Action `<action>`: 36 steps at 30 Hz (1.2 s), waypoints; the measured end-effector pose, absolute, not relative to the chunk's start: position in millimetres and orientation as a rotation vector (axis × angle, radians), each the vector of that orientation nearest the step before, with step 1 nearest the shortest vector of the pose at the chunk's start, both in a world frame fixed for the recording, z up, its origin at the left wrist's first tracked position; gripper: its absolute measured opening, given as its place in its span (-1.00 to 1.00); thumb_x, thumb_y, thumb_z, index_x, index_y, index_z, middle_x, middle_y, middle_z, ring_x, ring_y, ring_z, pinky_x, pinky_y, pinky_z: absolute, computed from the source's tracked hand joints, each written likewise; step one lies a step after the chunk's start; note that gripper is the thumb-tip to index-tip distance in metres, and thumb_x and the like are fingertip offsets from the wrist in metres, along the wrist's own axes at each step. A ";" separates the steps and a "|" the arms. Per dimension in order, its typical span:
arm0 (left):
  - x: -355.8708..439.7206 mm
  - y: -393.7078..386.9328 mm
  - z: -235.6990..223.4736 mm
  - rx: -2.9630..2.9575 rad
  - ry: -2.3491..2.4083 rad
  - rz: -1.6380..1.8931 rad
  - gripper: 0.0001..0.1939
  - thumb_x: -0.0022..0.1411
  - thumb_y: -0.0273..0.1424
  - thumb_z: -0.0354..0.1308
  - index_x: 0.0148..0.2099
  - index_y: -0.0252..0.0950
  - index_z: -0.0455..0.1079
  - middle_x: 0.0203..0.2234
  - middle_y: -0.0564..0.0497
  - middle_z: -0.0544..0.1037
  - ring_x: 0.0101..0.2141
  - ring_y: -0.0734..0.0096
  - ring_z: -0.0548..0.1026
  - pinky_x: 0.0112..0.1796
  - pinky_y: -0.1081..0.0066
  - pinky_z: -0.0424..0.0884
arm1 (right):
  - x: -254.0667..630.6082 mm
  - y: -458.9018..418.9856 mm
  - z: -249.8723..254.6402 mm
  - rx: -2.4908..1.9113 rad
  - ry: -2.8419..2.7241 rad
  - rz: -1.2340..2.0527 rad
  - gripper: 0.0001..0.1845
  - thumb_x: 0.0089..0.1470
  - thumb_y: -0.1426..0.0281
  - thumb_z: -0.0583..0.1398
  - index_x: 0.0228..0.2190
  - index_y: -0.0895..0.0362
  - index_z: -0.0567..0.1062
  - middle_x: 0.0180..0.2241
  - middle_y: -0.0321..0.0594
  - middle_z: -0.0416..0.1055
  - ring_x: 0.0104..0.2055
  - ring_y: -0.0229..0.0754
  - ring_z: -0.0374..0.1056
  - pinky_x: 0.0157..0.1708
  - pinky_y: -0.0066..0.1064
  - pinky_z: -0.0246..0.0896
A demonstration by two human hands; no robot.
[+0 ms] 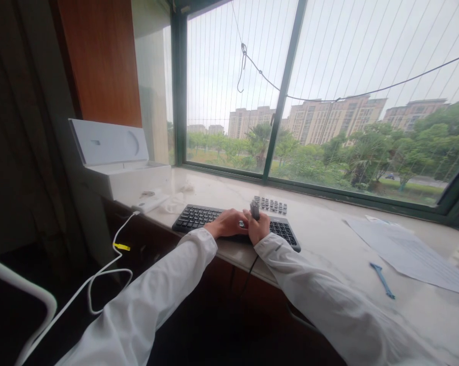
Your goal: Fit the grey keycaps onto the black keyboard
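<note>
A black keyboard lies on the pale window ledge. My left hand rests on the keyboard's middle, fingers curled down onto the keys. Right beside it, my right hand is closed around a small dark grey tool that stands upright above the keys. Both arms wear white sleeves. Behind the keyboard, several loose keycaps lie in rows on the ledge.
An open white box stands at the ledge's left end, with a white charger and cable trailing down. Paper sheets and a blue tool lie to the right. A barred window runs behind.
</note>
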State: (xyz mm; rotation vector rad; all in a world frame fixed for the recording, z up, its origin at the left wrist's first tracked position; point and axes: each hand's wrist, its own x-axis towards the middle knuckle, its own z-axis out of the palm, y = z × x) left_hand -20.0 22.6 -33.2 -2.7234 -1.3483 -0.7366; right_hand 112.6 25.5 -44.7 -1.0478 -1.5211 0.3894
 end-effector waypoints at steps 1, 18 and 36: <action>-20.1 22.5 -33.3 -2.726 -1.348 -0.744 -0.77 0.07 -0.24 0.19 -0.25 -0.20 0.54 -0.31 0.03 0.59 -0.28 0.34 0.51 -0.28 0.50 0.31 | 112.6 25.3 -44.9 -1.043 -1.515 0.391 -0.53 -0.07 0.10 0.13 -0.77 0.14 0.20 -0.75 -0.36 0.02 -0.61 -0.31 0.02 -0.56 -0.43 -0.05; -17.9 27.2 -38.4 -2.602 -1.439 -0.599 -0.67 0.07 -0.17 0.16 -0.25 -0.32 0.49 -0.37 -0.09 0.57 -0.35 0.26 0.51 -0.35 0.45 0.35 | 112.7 21.9 -46.4 -0.959 -1.657 0.395 -0.48 -0.07 0.09 0.14 -0.80 0.17 0.21 -0.76 -0.37 -0.02 -0.62 -0.34 -0.03 -0.61 -0.45 -0.13; -15.7 19.5 -7.9 -2.759 -1.203 -0.378 -0.83 0.13 -0.30 0.15 -0.30 -0.22 0.53 -0.36 -0.03 0.59 -0.33 0.31 0.52 -0.32 0.46 0.34 | 114.2 47.7 -52.2 -1.042 -1.432 0.572 -0.49 -0.12 -0.02 0.14 -0.74 0.15 0.27 -0.74 -0.35 0.10 -0.60 -0.29 0.07 -0.56 -0.46 -0.04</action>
